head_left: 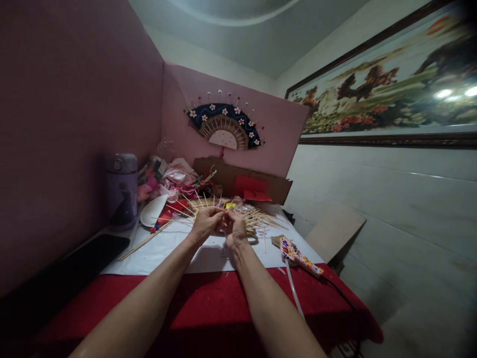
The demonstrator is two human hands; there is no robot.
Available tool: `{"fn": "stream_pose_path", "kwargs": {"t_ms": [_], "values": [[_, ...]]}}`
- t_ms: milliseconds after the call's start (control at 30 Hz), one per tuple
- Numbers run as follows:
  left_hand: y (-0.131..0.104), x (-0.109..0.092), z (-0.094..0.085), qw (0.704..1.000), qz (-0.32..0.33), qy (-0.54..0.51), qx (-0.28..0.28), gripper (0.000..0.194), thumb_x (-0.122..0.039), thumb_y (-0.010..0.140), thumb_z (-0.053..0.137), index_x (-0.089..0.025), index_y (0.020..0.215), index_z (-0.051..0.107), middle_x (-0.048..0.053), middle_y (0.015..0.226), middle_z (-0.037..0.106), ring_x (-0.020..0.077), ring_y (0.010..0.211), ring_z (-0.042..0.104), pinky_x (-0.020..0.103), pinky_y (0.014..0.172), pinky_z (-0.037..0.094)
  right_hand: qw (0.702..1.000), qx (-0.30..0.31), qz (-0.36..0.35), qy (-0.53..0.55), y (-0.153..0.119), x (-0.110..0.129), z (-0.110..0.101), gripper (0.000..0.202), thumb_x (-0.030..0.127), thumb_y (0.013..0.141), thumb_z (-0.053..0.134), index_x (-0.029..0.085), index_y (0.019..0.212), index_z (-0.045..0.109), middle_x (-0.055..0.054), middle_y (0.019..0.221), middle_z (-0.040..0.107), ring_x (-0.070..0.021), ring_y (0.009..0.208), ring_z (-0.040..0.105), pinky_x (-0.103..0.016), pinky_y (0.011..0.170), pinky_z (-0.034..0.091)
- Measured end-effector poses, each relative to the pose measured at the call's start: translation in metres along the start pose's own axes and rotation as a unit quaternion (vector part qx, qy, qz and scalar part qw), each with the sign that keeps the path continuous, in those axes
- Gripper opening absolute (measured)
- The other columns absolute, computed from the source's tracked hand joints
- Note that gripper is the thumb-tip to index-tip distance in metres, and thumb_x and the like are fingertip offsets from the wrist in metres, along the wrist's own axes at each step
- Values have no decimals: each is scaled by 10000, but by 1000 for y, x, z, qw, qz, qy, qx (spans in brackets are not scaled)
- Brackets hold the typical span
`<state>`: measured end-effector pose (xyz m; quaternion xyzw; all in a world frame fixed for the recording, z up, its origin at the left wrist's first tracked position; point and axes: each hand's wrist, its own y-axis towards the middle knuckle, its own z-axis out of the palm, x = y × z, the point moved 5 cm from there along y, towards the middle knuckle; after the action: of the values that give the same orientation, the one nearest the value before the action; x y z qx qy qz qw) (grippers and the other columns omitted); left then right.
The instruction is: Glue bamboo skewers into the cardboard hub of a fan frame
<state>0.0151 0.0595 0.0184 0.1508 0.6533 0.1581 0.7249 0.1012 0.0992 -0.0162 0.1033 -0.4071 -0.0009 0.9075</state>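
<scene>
My left hand [204, 222] and my right hand [236, 229] meet over the white sheet, fingertips pinched together. Something small seems to sit between them, but the fingers hide what it is. Just beyond lie many thin bamboo sticks [266, 219], some in a loose pile at the right. Others fan out [180, 203] behind my left hand. A small yellow piece [230, 205] shows right above my fingertips. Partly hidden by my right hand is a dark looped object [253, 238], perhaps a scissors handle.
A flower-patterned glue gun [298, 256] with its cord lies at the right edge. A purple bottle [122, 194], white dish [152, 211] and dark flat object [95, 251] stand left. Behind are crumpled pink material [179, 174], red paper [251, 186] and a decorated fan [223, 122] on the board.
</scene>
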Motion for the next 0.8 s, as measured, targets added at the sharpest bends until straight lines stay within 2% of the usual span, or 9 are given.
{"fn": "stream_pose_path", "kwargs": {"t_ms": [233,433,633,800], "values": [[3,4,-2,998,20,61,1,173,-307,685,559,-140,666,597,-41,433,529,78,302,422,199,306,322,998,-26,-22,-57,-4,4,0,294,356,590,681,160,585,462,75,471,423,-40,395,354,-154,341,237],[6,8,-5,988,49,147,-12,141,-255,699,510,-162,620,581,-46,432,536,72,308,418,192,334,296,983,-53,-94,-146,-3,10,-2,306,397,620,656,153,553,483,85,410,387,-34,337,315,-165,312,205],[5,3,-10,969,91,225,-41,118,-183,658,517,-176,562,585,-40,438,543,88,395,447,207,426,305,968,-37,-141,-202,-4,12,1,328,428,679,591,173,547,434,90,409,363,-42,334,299,-177,316,225],[2,-5,-16,960,105,243,-95,132,-181,621,548,-184,490,539,-45,428,500,93,436,424,224,472,294,951,-20,-178,-250,-9,11,6,275,390,686,595,167,567,485,69,458,409,-55,403,336,-187,373,264]]}}
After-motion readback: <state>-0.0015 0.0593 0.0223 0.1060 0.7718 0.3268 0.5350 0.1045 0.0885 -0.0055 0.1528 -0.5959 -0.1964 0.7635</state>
